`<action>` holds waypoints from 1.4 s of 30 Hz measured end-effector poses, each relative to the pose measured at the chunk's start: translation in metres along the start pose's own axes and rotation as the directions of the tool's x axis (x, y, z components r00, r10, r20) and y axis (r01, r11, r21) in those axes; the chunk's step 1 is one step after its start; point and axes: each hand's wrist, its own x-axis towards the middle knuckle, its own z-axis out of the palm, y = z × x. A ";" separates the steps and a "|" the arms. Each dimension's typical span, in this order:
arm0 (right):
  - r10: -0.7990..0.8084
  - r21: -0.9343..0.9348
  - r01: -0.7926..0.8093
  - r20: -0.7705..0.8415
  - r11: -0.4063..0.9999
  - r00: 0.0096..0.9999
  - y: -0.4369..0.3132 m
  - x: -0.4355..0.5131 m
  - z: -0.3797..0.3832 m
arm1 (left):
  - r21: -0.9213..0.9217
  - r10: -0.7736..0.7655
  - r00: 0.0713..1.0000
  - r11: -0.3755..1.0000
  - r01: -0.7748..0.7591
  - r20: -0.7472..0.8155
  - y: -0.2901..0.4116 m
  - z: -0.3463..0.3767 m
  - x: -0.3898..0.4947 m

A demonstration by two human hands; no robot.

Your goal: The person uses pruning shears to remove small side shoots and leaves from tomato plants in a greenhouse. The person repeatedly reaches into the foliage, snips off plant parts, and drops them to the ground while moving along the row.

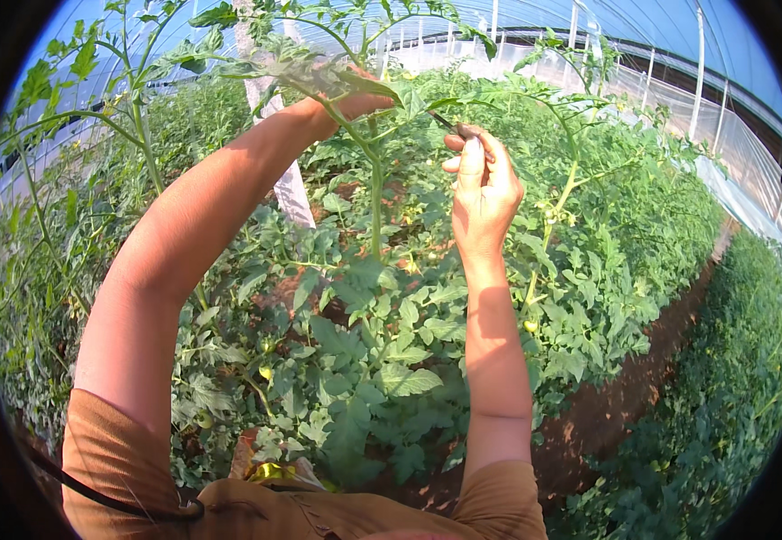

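Note:
A tall tomato plant with a thick green stem stands in front of me. My left hand reaches up behind its upper stem and leaves, which partly hide the fingers, so its grip is not clear. To the right of that stem, my right hand is raised with thumb and fingers pinched on a thin, dark, pen-like tool. The tool's tip points up and left, close to a tomato leaf beside my left hand.
Behind the left forearm hangs a pale strip. Another tomato stem rises on the right, with a small green tomato lower down. A bare soil path runs between rows. Plastic greenhouse sheeting and posts stand beyond.

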 end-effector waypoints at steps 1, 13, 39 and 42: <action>0.011 0.014 -0.011 -0.014 1.000 1.000 0.002 -0.002 -0.001 | 0.023 -0.024 1.000 0.999 0.024 -0.015 0.009 0.001 -0.006; 0.127 0.129 -0.111 -0.128 0.985 0.984 0.004 -0.006 0.010 | -0.102 0.005 0.976 0.994 -0.028 -0.218 0.050 0.005 -0.049; 0.124 0.109 -0.115 -0.077 0.987 0.989 0.010 -0.018 0.014 | -0.531 -0.165 0.966 0.846 0.035 -0.199 -0.014 0.031 -0.021; 0.118 0.164 -0.101 -0.096 0.981 0.988 0.003 -0.023 0.014 | -0.555 -0.174 0.968 0.831 0.044 -0.183 -0.021 0.034 -0.022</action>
